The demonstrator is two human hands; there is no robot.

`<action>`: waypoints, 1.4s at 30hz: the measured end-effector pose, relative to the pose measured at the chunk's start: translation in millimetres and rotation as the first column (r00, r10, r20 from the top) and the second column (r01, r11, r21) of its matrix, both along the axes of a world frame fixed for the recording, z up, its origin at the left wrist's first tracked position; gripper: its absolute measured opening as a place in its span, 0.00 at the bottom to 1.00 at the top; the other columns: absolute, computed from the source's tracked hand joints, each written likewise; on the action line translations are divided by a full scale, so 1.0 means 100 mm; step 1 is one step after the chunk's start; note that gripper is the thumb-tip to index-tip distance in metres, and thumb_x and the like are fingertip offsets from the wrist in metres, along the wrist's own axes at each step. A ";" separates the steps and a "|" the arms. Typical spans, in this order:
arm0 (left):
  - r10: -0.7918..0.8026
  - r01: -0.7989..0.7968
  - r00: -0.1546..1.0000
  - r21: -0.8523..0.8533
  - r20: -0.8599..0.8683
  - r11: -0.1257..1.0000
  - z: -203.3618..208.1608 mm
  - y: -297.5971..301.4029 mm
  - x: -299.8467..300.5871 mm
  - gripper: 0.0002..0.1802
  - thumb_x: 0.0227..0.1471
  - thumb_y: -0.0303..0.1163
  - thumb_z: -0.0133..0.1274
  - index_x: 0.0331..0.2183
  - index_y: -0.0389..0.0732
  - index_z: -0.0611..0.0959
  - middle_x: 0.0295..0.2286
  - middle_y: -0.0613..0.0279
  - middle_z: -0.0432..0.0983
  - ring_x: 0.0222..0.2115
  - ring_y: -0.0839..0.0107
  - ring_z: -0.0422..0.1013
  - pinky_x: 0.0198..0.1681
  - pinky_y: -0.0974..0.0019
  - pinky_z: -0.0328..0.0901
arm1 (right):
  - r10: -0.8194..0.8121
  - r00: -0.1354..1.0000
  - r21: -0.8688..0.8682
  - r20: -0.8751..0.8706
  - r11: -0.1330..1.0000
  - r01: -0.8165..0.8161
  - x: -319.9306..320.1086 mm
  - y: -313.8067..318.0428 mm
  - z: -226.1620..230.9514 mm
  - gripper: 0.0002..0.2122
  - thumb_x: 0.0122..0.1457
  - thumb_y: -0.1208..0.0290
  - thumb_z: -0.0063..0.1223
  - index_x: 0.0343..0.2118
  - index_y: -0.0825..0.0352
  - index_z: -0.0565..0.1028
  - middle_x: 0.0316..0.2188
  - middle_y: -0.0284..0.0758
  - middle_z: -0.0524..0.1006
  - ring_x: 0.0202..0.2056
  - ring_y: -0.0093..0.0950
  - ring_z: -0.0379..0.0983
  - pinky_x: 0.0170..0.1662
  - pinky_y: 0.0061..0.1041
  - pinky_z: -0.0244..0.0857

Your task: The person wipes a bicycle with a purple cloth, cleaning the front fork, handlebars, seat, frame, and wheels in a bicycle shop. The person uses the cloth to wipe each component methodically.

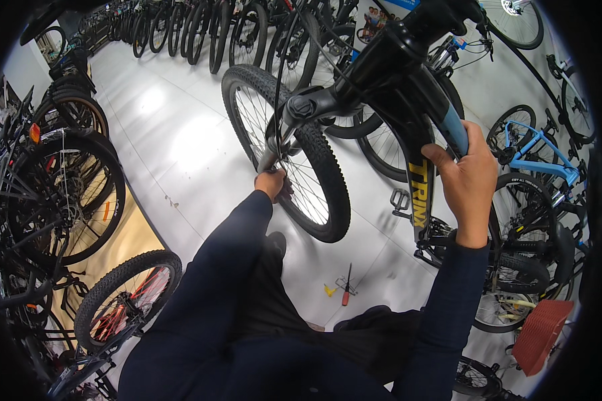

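Observation:
A black bicycle frame (pixel 418 180) with yellow lettering and a blue-grey section leans across the view in front of me. My right hand (pixel 471 177) is wrapped round its tube, thumb on the near side. The front wheel (pixel 331 194), with a knobby black tyre and thin spokes, sits at the fork (pixel 312 107). Down at the lower end of the fork leg, beside the wheel's hub, my left hand (pixel 271 183) is closed. Its fingers are partly hidden, so what they grip cannot be made out.
A red-handled screwdriver (pixel 346 294) lies on the white floor (pixel 194 144) near my feet, beside a small yellow piece (pixel 329 290). Rows of parked bicycles (pixel 247 33) line the back and both sides. A blue bicycle (pixel 538 154) and a reddish-brown basket (pixel 543 334) are at right.

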State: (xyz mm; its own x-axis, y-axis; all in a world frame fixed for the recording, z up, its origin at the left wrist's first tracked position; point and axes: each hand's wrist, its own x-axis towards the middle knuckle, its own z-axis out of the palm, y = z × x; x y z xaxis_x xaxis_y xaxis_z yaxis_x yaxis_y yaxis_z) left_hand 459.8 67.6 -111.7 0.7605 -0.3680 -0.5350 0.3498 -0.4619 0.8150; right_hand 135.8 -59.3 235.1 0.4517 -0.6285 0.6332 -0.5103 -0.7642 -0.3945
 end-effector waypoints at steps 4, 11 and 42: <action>0.168 -0.272 0.940 -0.352 -0.299 0.896 -0.24 -0.10 0.04 0.18 0.55 0.42 0.63 0.35 0.34 0.87 0.28 0.58 0.83 0.25 0.65 0.80 0.28 0.53 0.75 | 0.006 1.000 -0.017 0.007 1.000 -0.006 0.01 0.00 0.00 0.23 0.46 0.60 0.75 0.41 0.64 0.77 0.33 0.41 0.83 0.35 0.45 0.80 0.38 0.37 0.71; 0.041 -0.049 0.941 0.015 0.335 0.999 -0.41 -0.06 0.15 0.17 0.57 0.36 0.63 0.38 0.29 0.85 0.33 0.48 0.84 0.31 0.54 0.82 0.32 0.53 0.75 | -0.012 1.000 -0.026 -0.002 1.000 0.012 0.01 -0.01 0.00 0.23 0.46 0.60 0.75 0.41 0.65 0.77 0.32 0.41 0.82 0.34 0.45 0.79 0.37 0.37 0.70; 0.001 -0.357 0.681 -0.331 -0.732 0.874 -0.70 0.11 0.56 0.07 0.52 0.20 0.52 0.35 0.32 0.83 0.31 0.51 0.80 0.35 0.56 0.79 0.36 0.58 0.74 | 0.014 1.000 -0.081 0.017 0.997 -0.012 0.01 -0.06 -0.05 0.22 0.47 0.58 0.76 0.39 0.64 0.78 0.29 0.38 0.82 0.30 0.40 0.80 0.34 0.35 0.70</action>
State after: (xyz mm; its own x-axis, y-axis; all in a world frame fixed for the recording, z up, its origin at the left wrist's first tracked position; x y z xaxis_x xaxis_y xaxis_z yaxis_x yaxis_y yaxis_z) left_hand 515.6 78.6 -182.1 0.3069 -0.5812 -0.7537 0.9243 -0.0069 0.3817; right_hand 136.6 -65.7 229.9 0.4478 -0.5692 0.6895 -0.4934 -0.8004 -0.3403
